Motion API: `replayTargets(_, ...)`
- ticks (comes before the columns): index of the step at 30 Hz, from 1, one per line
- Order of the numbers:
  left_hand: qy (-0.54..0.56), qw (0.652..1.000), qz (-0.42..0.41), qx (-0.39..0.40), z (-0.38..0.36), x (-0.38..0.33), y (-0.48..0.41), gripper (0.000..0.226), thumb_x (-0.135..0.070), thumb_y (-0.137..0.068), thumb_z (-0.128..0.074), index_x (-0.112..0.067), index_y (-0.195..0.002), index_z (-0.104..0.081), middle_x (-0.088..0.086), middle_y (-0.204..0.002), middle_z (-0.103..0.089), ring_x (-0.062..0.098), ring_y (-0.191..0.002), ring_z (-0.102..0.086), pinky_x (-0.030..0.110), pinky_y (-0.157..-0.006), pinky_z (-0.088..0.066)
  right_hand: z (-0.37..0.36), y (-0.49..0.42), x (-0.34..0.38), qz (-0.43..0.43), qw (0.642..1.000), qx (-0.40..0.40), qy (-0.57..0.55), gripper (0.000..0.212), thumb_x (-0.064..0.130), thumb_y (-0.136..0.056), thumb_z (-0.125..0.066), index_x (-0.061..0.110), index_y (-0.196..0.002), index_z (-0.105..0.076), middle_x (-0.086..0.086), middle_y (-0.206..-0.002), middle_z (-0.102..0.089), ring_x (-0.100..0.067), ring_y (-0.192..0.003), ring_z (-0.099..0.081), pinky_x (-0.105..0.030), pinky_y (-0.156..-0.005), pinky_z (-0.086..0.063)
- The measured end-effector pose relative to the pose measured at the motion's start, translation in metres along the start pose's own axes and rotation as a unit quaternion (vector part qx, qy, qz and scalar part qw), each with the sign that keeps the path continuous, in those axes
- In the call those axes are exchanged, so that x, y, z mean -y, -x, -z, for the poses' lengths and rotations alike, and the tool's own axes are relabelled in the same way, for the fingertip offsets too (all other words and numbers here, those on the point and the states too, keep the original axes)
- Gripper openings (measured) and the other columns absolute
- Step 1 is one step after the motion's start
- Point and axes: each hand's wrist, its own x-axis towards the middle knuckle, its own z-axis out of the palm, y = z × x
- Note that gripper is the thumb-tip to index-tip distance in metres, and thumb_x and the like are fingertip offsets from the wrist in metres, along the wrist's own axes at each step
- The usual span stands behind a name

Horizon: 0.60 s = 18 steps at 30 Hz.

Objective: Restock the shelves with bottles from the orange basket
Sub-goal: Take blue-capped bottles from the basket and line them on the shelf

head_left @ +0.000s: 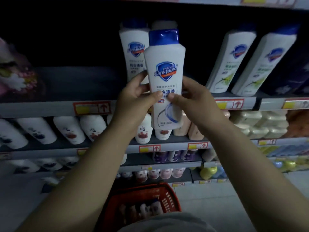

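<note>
1. Gripping the white Safeguard bottle [164, 76] from both sides, you hold it upright in the centre of the frame, with its blue cap on top and its label facing you.
2. Your left hand [133, 99] wraps the bottle's left edge, with the thumb pressed on the front label.
3. Your right hand [192, 97] curls round the right edge. Its thumb is also on the label, and the two thumb tips nearly meet.
4. The bottle is raised in front of the upper shelf [41, 109]. Its base hangs below that shelf's front edge and stands on nothing.
5. Just behind it to the left, a matching Safeguard bottle on the shelf [133, 52] stands upright.
6. In the upper right of the frame, two green-label bottles [232, 61] stand side by side on the same shelf.
7. The orange basket [168, 196] is at the bottom centre, between your forearms. Several basket bottles [143, 210] lie inside, too blurred to read.
8. A row of lower white bottles [66, 129] fills the next shelf down, at the middle left.
</note>
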Motion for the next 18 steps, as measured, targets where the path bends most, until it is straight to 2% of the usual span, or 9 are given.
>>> replayTargets(2, 0.004, 0.999, -0.002, -0.050, -0.012, -0.002, -0.011, 0.045, -0.001, -0.084, -0.066, -0.017, -0.123, -0.052, -0.007, -0.102, -0.071, 0.002, -0.090, -0.069, 0.019, -0.069, -0.055, 0.009, -0.015, -0.001, 0.021, 1.000, 0.004, 0.014, 0.039, 0.005, -0.086, -0.064, 0.015, -0.124, -0.060, 0.002, -0.112, -0.069, -0.005, -0.099, -0.064, -0.022, -0.085, -0.053)
replayTargets(6, -0.030, 0.991, -0.033, -0.128, -0.031, -0.001, -0.033, 0.032, -0.004, -0.081, -0.070, -0.026, -0.101, -0.058, -0.010, -0.100, -0.070, 0.004, -0.094, -0.068, 0.025, -0.079, -0.055, 0.019, -0.043, -0.007, 0.068, 0.997, -0.017, 0.020, 0.041, -0.001, -0.082, -0.065, 0.013, -0.121, -0.059, 0.000, -0.115, -0.066, -0.007, -0.103, -0.061, -0.020, -0.088, -0.051)
replayTargets(10, -0.052, 0.982, -0.067, -0.167, -0.043, 0.001, -0.054, 0.031, -0.006, -0.084, -0.067, -0.022, -0.109, -0.059, -0.005, -0.109, -0.069, 0.005, -0.101, -0.066, 0.024, -0.085, -0.054, 0.018, -0.074, -0.022, 0.102, 0.993, -0.053, 0.028, 0.047, 0.012, -0.078, -0.064, 0.018, -0.123, -0.058, -0.008, -0.117, -0.063, -0.021, -0.112, -0.057, -0.041, -0.095, -0.050)
replayTargets(14, -0.084, 0.977, -0.076, -0.182, -0.050, 0.007, -0.070, 0.037, -0.006, -0.088, -0.062, -0.020, -0.122, -0.058, -0.003, -0.119, -0.065, 0.003, -0.107, -0.062, 0.027, -0.091, -0.052, 0.016, -0.098, -0.035, 0.108, 0.991, -0.071, 0.026, 0.047, 0.013, -0.076, -0.061, 0.019, -0.122, -0.057, -0.010, -0.115, -0.062, -0.023, -0.111, -0.057, -0.045, -0.093, -0.050)
replayTargets(18, -0.113, 0.981, -0.064, -0.142, -0.057, 0.015, -0.075, 0.047, -0.002, -0.093, -0.050, -0.023, -0.135, -0.053, -0.007, -0.128, -0.062, -0.004, -0.115, -0.056, 0.014, -0.090, -0.049, 0.016, -0.116, -0.050, 0.089, 0.993, -0.069, 0.023, 0.046, 0.013, -0.077, -0.063, 0.019, -0.123, -0.057, -0.008, -0.117, -0.063, -0.023, -0.113, -0.057, -0.047, -0.094, -0.049)
